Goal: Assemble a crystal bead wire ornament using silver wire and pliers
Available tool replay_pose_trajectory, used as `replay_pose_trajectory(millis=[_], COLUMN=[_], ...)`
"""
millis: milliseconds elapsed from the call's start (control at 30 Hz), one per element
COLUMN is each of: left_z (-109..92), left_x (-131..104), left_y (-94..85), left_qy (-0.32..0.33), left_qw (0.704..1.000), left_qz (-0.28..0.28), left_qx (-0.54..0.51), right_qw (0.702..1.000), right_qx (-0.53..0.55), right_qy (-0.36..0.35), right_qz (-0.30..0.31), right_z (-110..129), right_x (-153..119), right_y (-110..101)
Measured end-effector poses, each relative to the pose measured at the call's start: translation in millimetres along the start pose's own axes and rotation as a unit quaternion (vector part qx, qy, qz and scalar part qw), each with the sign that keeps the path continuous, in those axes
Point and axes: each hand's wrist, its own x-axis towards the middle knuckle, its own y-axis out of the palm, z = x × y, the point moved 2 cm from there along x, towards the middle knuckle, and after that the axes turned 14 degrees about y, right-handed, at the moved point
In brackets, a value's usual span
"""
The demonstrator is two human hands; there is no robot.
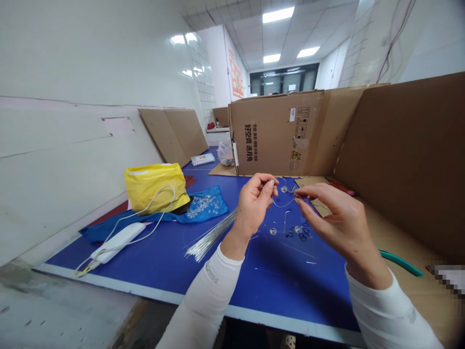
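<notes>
Between my hands runs a thin bent wire (284,206) with a clear round bead (284,189) on it. My left hand (256,198) pinches the wire's left side between thumb and fingers. The fingertips of my right hand (334,213) are closed on the wire's other side, close to the bead. Below them on the blue table (232,276) lie two more clear beads, one at the left (272,231) and one at the right (298,229), with small dark rings (303,236) and short wire pieces beside them. A bundle of straight wires (210,237) lies left of my left forearm.
Many clear beads (207,206) rest on a blue cloth beside a yellow bag (156,186). A white power strip (118,242) with its cord lies at the left. Cardboard walls (276,135) stand behind and to the right. A green-handled tool (401,261) lies right of my right wrist.
</notes>
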Motion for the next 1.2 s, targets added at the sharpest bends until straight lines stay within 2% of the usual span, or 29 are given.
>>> replay_pose_trajectory(millis=[100, 267, 433, 567, 633, 800, 1000, 1100, 1200], left_z=[-3.5, -10.3, -15.8, -18.9, -18.9, -15.3, -15.1, -17.6, -19.7], left_x=[-0.8, -0.7, 0.7, 1.1, 1.3, 0.1, -3.4, -4.1, -4.4], left_y=[-1.2, -3.0, -4.0, -3.7, -3.6, -1.5, 2.3, 4.1, 5.2], left_qy=[0.033, 0.089, 0.135, 0.161, 0.170, 0.170, 0.159, 0.170, 0.187], left_qw=[0.999, 0.989, 0.968, 0.944, 0.936, 0.938, 0.946, 0.942, 0.934], left_qz=[-0.008, 0.036, 0.052, 0.121, 0.131, 0.079, 0.007, 0.000, 0.016], left_qx=[0.016, 0.116, 0.207, 0.260, 0.278, 0.292, 0.283, 0.288, 0.303], right_qw=[1.000, 0.999, 0.998, 0.998, 0.998, 0.999, 0.993, 0.989, 0.983], right_qx=[-0.007, -0.023, -0.036, -0.039, -0.036, -0.010, 0.015, 0.024, 0.059], right_qy=[-0.011, -0.017, -0.018, -0.015, -0.013, 0.023, 0.070, 0.123, 0.164], right_qz=[0.000, -0.016, -0.039, -0.047, -0.046, -0.046, -0.093, -0.072, -0.054], right_z=[2.0, 1.8, -1.1, -2.5, -3.3, -6.4, -2.5, -1.7, -2.8], right_x=[-0.3, -1.7, -1.9, -1.9, -2.1, -2.2, -3.4, -4.4, -4.6], right_y=[-0.2, 1.8, 4.3, 6.0, 7.0, 12.5, 19.6, 23.0, 25.9])
